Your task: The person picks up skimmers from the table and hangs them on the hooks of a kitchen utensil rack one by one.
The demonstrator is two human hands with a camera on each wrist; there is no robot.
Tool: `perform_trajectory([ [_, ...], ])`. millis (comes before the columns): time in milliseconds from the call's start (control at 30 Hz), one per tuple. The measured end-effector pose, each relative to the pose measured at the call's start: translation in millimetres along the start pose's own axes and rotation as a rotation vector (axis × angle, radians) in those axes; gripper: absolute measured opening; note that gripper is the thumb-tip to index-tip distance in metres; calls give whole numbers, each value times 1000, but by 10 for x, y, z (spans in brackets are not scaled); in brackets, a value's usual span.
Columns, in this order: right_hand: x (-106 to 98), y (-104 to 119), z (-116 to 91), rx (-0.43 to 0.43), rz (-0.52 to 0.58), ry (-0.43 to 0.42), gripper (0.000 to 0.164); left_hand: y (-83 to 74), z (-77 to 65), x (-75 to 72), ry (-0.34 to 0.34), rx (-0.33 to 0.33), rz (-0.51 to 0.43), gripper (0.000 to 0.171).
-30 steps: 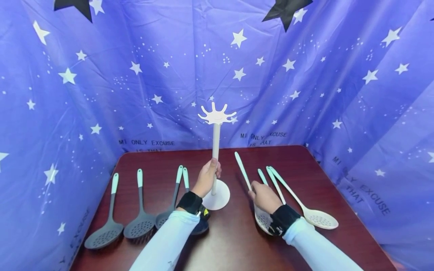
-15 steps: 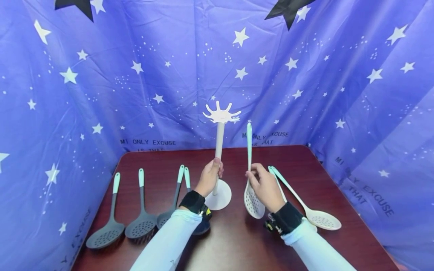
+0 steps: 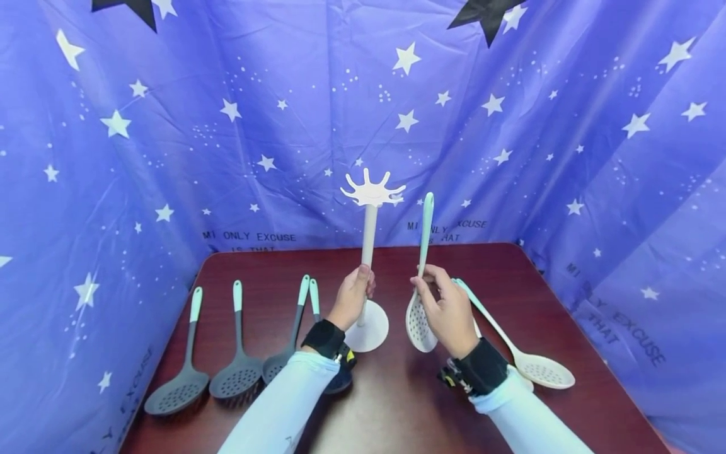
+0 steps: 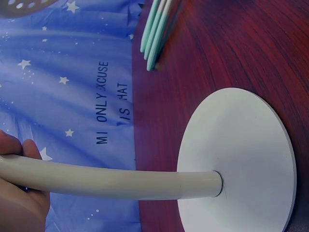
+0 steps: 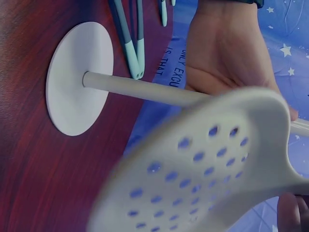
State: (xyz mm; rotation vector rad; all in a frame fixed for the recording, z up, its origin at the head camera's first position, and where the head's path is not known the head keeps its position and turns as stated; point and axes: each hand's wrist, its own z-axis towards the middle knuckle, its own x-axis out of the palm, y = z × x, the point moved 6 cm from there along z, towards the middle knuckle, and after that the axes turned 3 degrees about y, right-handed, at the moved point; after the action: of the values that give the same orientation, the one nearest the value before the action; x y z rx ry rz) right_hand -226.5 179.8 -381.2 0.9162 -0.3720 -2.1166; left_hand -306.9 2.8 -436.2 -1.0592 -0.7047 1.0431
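Beside the stand (image 3: 368, 234) the left hand (image 3: 350, 297) grips, the right hand (image 3: 451, 309) pinches a perforated spoon (image 3: 424, 252), apparently above its bowl (image 3: 418, 326).

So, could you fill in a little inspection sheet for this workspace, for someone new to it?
Surface: reddish-brown wood-look table.
Job's things: white pronged stand; pale slotted spoon, held handle up; more pale spoons lie at right, partly hidden.
Clutter: four dark slotted utensils at left, the rightmost mostly behind the left arm.
Grippers: bare hands; left hand grips the stand's pole, right hand pinches the slotted spoon.
Cables: nothing seen.
Surroundings: blue-purple starry curtain.
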Motion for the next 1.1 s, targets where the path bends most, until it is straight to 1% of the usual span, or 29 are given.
perform_trajectory([
  [100,-18,42,22,-32,9,-24,23,8,12,6,-4,14,0,72],
  [167,-20,66,16,-42,19,-41,25,50,12,5,1,13,10,73],
  [267,-18,90,20,-48,36,-57,26,172,44,1,13,10,27,71],
  [367,1,107,40,-48,44,-52,25,301,87,-7,7,4,41,68],
  [467,31,117,64,-43,44,-40,22,359,108,-15,-8,-3,35,63],
  [600,70,128,84,-38,43,-27,20,368,98,-28,-23,-8,12,62],
  [867,102,127,89,-29,15,-21,21,325,78,-20,-24,10,9,74],
  [1100,137,139,87,-23,17,-6,22,332,79,-31,-41,3,20,71],
])
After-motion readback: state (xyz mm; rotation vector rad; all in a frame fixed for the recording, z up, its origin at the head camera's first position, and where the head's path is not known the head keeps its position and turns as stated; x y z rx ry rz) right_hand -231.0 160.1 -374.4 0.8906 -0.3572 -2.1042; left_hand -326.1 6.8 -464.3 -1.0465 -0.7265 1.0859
